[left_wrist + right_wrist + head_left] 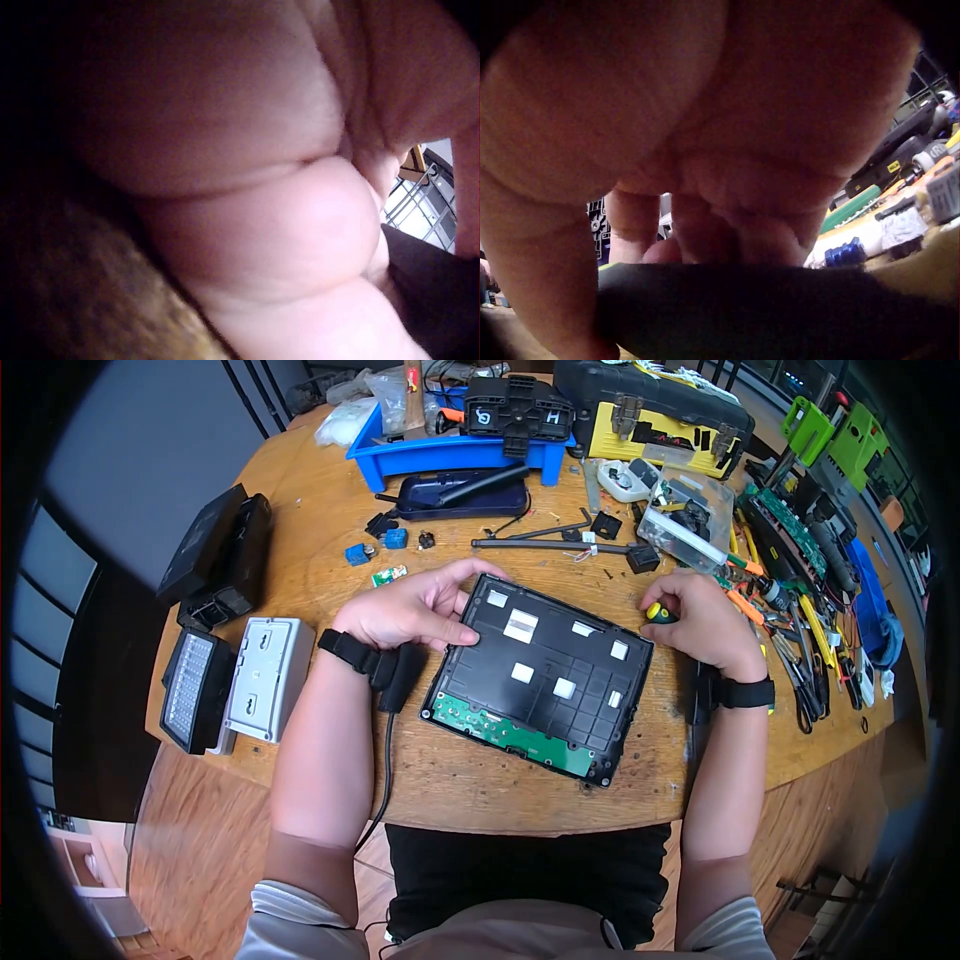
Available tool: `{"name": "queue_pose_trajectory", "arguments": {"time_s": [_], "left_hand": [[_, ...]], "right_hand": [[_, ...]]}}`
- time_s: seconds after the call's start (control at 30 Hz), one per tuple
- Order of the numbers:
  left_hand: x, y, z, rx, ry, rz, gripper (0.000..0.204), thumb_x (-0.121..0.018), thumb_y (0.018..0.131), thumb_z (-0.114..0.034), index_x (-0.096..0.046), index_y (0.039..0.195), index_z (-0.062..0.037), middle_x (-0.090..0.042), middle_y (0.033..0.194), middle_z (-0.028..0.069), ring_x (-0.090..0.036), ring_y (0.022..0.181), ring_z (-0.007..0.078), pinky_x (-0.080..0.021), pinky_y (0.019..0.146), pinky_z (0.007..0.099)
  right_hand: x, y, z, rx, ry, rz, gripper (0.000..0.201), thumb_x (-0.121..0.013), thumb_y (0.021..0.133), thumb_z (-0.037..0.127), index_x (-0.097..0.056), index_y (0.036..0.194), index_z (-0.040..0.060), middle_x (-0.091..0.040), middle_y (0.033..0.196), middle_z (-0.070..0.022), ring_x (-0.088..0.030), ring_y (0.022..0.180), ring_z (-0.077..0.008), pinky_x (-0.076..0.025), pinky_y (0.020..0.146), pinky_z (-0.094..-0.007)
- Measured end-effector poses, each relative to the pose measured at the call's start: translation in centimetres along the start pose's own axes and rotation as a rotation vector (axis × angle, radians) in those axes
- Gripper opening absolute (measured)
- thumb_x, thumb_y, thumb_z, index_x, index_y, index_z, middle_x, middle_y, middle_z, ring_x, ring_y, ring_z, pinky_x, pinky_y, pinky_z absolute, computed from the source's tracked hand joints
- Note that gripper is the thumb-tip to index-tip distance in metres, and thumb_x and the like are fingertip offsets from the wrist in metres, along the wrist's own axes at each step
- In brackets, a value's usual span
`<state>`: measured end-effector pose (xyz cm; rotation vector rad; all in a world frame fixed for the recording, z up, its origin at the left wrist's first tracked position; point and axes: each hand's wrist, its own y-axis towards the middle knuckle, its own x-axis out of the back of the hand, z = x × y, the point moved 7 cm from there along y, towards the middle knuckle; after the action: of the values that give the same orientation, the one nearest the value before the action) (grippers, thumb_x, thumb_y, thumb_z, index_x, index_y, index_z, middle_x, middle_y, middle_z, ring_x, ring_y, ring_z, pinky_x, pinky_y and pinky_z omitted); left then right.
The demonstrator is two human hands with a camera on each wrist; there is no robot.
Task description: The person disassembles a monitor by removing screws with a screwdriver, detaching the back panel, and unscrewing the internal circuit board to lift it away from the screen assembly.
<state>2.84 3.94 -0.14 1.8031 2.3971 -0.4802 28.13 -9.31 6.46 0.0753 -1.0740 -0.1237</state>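
My left hand (pixel 410 610) grips the far left corner of a black plastic device housing (pixel 545 670), thumb on its upper face. White pads dot the housing, and a green circuit board (pixel 510 738) runs along its near edge. In the left wrist view the palm (pixel 262 210) fills most of the picture. My right hand (pixel 705 622), just right of the housing, curls round a screwdriver handle (pixel 657 614) with a yellow-green end; its tip is hidden. In the right wrist view a dark, blurred handle (pixel 780 311) crosses under the fingers.
Left stand a black case (pixel 215 555) and a white box (pixel 268 680). Behind are a blue tray (pixel 460 458), small blue parts (pixel 396 538) and a black rod (pixel 550 546). Pliers and other tools (pixel 815 650) crowd the right, below a yellow-black toolbox (pixel 660 435).
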Motion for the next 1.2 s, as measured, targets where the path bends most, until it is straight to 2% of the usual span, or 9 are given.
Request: {"name": "queue_pose_trajectory", "arguments": {"time_s": [0.07,0.2,0.3,0.37,0.4,0.6,0.9,1.03,1.2], "left_hand": [[-0.3,0.1,-0.3,-0.049,-0.033,0.068,0.081,-0.080,0.079,0.006,-0.039,0.148,-0.0043,-0.066,0.124,0.0077,-0.067,0.110,0.0132,-0.054,0.097,0.0270],[-0.7,-0.4,-1.1,-0.121,0.021,0.070,0.069,-0.073,0.086,0.007,-0.042,0.147,-0.0015,-0.068,0.126,0.0101,-0.069,0.106,0.0122,-0.055,0.093,0.0248],[0.1,-0.5,-0.2,-0.026,0.014,0.093,0.065,-0.074,0.084,0.008,-0.047,0.143,0.0027,-0.068,0.127,0.0113,-0.068,0.108,0.0123,-0.054,0.095,0.0250],[0.0,-0.6,-0.4,-0.022,-0.030,0.077,0.068,-0.083,0.075,0.005,-0.053,0.136,0.0057,-0.070,0.123,0.0109,-0.069,0.108,0.0127,-0.055,0.094,0.0255],[0.0,-0.7,-0.4,-0.019,-0.030,0.075,0.068,-0.083,0.075,0.005,-0.053,0.136,0.0057,-0.070,0.123,0.0109,-0.069,0.108,0.0127,-0.055,0.094,0.0255],[-0.3,-0.8,-0.9,-0.051,-0.032,0.075,0.072,-0.085,0.074,0.002,-0.052,0.138,0.0045,-0.071,0.122,0.0106,-0.069,0.106,0.0115,-0.055,0.092,0.0245],[0.0,-0.5,-0.3,-0.048,-0.054,0.097,0.073,-0.086,0.074,0.001,-0.052,0.138,0.0038,-0.070,0.124,0.0107,-0.068,0.110,0.0129,-0.054,0.096,0.0263],[-0.1,-0.5,-0.6,-0.055,-0.037,0.088,0.072,-0.086,0.075,-0.001,-0.052,0.138,0.0039,-0.072,0.119,0.0083,-0.069,0.101,0.0096,-0.055,0.090,0.0238],[-0.1,-0.7,-0.6,-0.019,0.015,0.058,0.066,-0.086,0.077,-0.005,-0.055,0.135,0.0045,-0.073,0.114,0.0065,-0.069,0.092,0.0064,-0.055,0.084,0.0213]], "right_hand": [[-0.3,0.1,-0.4,-0.134,-0.008,0.084,0.020,-0.082,0.071,0.006,-0.071,0.087,0.0023,-0.059,0.068,-0.0090,-0.058,0.065,-0.0218,-0.048,0.062,-0.0357],[-0.4,0.2,-1.0,-0.051,0.000,0.038,0.016,-0.079,0.073,0.005,-0.070,0.086,0.0031,-0.055,0.064,-0.0078,-0.057,0.062,-0.0207,-0.045,0.058,-0.0363],[-0.6,0.1,-1.4,-0.117,-0.020,0.073,0.018,-0.080,0.073,0.005,-0.070,0.088,0.0036,-0.054,0.064,-0.0069,-0.055,0.061,-0.0202,-0.043,0.057,-0.0371],[-0.5,0.1,-1.3,-0.104,0.020,0.044,0.022,-0.081,0.075,0.006,-0.068,0.092,0.0039,-0.053,0.064,-0.0064,-0.054,0.060,-0.0199,-0.042,0.057,-0.0371],[-0.6,0.1,-1.5,-0.112,0.009,0.061,0.027,-0.083,0.075,0.007,-0.067,0.096,0.0037,-0.054,0.065,-0.0064,-0.054,0.061,-0.0198,-0.043,0.058,-0.0369],[-0.6,-0.1,-2.2,-0.148,0.026,0.048,0.032,-0.087,0.073,0.007,-0.066,0.097,0.0032,-0.058,0.068,-0.0075,-0.057,0.065,-0.0211,-0.045,0.060,-0.0374],[-0.6,-0.2,-2.7,-0.196,0.012,0.046,0.036,-0.090,0.072,0.013,-0.066,0.097,0.0031,-0.062,0.071,-0.0096,-0.060,0.068,-0.0230,-0.048,0.064,-0.0377],[-0.7,-0.4,-3.0,-0.191,0.032,0.033,0.040,-0.091,0.072,0.016,-0.066,0.099,0.0023,-0.064,0.075,-0.0115,-0.063,0.074,-0.0248,-0.050,0.069,-0.0377],[-0.3,-0.6,-2.9,-0.286,-0.024,0.016,0.047,-0.092,0.071,0.024,-0.064,0.101,0.0010,-0.067,0.085,-0.0136,-0.066,0.081,-0.0272,-0.052,0.073,-0.0388]]}}
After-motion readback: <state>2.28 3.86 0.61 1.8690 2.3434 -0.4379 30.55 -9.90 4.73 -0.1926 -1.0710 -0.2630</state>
